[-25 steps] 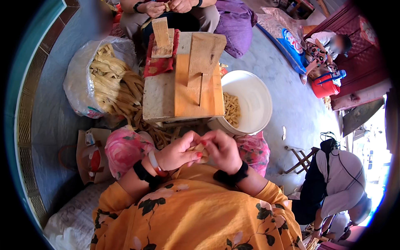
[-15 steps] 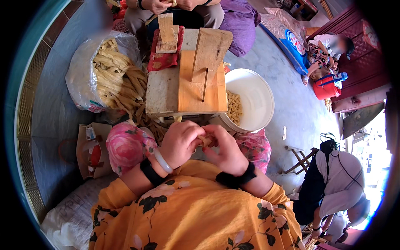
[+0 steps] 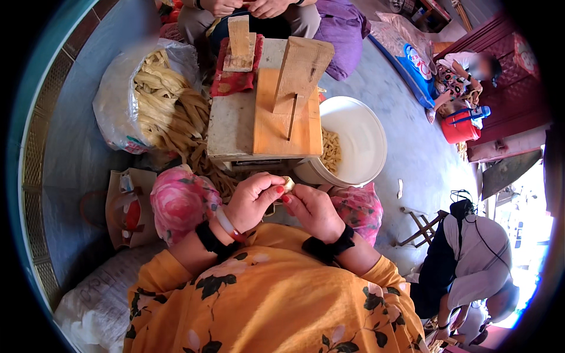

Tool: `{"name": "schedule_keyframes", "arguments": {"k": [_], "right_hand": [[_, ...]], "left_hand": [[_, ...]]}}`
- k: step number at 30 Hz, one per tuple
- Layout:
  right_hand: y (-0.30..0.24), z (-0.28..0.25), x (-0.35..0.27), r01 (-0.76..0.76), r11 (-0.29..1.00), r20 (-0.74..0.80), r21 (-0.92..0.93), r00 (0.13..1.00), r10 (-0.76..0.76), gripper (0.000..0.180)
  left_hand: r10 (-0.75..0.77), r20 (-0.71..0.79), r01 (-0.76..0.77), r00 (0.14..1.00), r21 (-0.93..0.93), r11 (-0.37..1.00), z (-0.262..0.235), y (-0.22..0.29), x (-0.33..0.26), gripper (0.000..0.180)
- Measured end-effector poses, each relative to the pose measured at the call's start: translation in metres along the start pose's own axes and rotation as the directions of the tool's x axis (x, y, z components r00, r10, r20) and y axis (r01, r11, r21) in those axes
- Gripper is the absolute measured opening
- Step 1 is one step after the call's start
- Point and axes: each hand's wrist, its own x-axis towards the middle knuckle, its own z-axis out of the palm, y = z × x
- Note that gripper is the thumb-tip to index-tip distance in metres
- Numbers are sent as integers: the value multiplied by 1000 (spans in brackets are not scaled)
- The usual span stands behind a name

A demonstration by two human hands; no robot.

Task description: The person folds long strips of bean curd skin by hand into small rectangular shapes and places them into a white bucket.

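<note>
Above my lap I hold a small, pale-yellow folded strip [image 3: 288, 184] between both hands. My left hand [image 3: 254, 199] pinches it with thumb and forefinger, its thumb on the near side. The closed fingers of my right hand [image 3: 315, 210] meet it from the other side; how much they grip is partly hidden. Just beyond my hands stands a low table [image 3: 231, 132], bearing a wooden board [image 3: 271, 141] with an upright wooden block [image 3: 301, 67] and a thin dark rod. To its right, a white bucket [image 3: 366, 144] contains many short yellowish pieces [image 3: 331, 154].
Long yellowish strips [image 3: 170, 112] spill from a clear plastic bag [image 3: 112, 112] left of the table. A smaller wooden stand [image 3: 238, 47] rests on red cloth. Another person's hands [image 3: 268, 7] are at the far side. A paper bag [image 3: 120, 203] stands by my left knee.
My fingers have shifted from wrapping round the strip to pinching it, thumbs now uppermost. The strip's pale end shows higher up. The far person's hands have moved slightly.
</note>
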Motion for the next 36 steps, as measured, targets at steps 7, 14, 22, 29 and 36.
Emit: {"name": "schedule_keyframes", "arguments": {"k": [7, 14, 22, 29, 36], "right_hand": [[-5, -12, -8, 131, 987, 47, 90, 990, -135, 21], [-24, -5, 5, 320, 945, 51, -64, 947, -317, 20], [-20, -30, 19, 329, 926, -110, -187, 929, -353, 18], [-11, -51, 60, 184, 962, -266, -204, 935, -235, 14], [28, -56, 86, 131, 789, -340, -600, 851, -400, 5]], "left_hand": [[103, -154, -50, 983, 319, 947, -15, 6, 6, 10], [129, -122, -78, 984, 354, 932, -4, 26, 5, 22], [-426, 371, 498, 825, -123, 858, -52, 25, 32, 18], [-266, 3, 266, 964, -40, 963, -49, 29, 70, 17], [-2, -293, 193, 956, 625, 757, -43, 7, 89, 17]]}}
